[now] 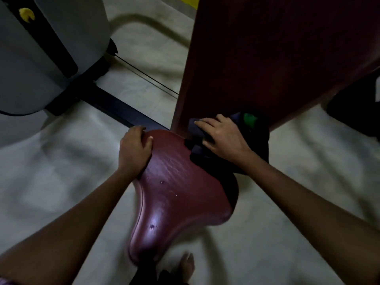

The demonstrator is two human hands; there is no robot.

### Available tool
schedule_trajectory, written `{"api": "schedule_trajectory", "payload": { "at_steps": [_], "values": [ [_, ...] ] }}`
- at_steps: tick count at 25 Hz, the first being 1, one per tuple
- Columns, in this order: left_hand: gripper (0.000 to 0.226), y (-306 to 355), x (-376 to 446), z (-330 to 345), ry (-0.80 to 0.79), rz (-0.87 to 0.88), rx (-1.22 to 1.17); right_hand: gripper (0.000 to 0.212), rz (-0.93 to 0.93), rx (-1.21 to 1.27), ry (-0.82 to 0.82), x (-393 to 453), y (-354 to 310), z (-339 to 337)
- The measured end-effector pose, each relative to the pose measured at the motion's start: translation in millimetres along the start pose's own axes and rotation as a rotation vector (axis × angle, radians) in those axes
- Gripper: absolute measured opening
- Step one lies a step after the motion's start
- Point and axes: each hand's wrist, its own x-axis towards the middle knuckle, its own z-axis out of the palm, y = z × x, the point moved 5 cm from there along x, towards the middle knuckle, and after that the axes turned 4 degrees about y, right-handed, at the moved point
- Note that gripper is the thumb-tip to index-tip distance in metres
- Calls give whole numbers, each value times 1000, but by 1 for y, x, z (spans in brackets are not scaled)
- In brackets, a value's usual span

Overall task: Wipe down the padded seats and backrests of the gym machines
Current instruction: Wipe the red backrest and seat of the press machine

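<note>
Two maroon pads fill the scene: a tall backrest (267, 58) rising over a seat (181, 194) above the pale floor (61, 182). Right hand (224, 136), fingers spread flat, presses a dark cloth (197, 130) into the seam between them; left hand (135, 149) grips the seat's edge, fingers curled. Wiping appears underway at the joint; the seat's open surface likely follows.

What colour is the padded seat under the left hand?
Dark red, maroon: the seat, seen in the head view.
</note>
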Motion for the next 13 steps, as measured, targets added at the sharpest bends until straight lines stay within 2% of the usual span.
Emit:
{"api": "schedule_trajectory", "payload": {
  "at_steps": [3, 5, 6, 9, 12, 13],
  "values": [
    [44, 3, -50, -11, 5, -34, -74, 42, 423, 312, 42, -74, 7, -29],
    [47, 0, -97, -23, -12, -83, -114, 40, 696, 537, -33, -116, 11, -5],
    [46, -2, -120, -29, -17, -121, -127, 42, 768, 582, -87, -126, 0, 8],
    [42, -3, -179, -35, -36, -258, -181, 49, 777, 429, -139, -146, -63, 23],
    [38, 4, -204, -37, 8, -340, -286, 53, 458, 413, -128, -157, -98, 16],
    [36, 5, -207, -38, 29, -350, -311, 53, 449, 423, -126, -159, -85, 16]
  ]
}}
